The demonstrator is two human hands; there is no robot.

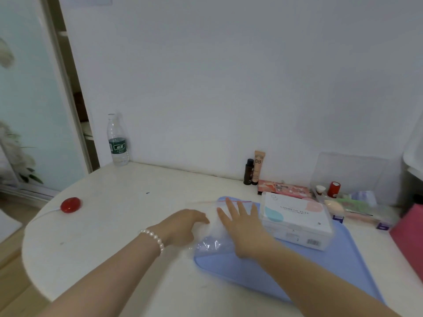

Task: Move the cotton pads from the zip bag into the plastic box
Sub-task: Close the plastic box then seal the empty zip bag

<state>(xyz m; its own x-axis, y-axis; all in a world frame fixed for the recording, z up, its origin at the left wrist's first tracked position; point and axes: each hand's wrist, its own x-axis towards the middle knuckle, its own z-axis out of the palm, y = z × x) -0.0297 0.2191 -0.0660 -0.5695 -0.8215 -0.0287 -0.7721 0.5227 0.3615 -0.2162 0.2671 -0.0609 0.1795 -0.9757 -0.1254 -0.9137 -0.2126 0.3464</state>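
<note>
1. Head view, hands: left hand [183, 225], with a white pearl bracelet [153, 239] at the wrist, lies on the near left part of the clear zip bag [212, 234], its fingers curled at the plastic; whether they pinch it cannot be told.
2. Right hand [242, 225] rests palm down on the bag, fingers straight and spread, holding nothing.
3. Bag with its red seal line lies across the left edge of the light blue flat mat [297, 266] on the white round-edged table [114, 225]; white cotton pads [211, 225] show inside, between the hands.
4. Clear plastic box [357, 177] stands at the wall, far right.
5. Writing: white carton [297, 220] reads "COSMETIC PUFF"; beige tube [258, 165] reads "BB"; the green label on the clear water bottle [117, 140] is illegible.
</note>
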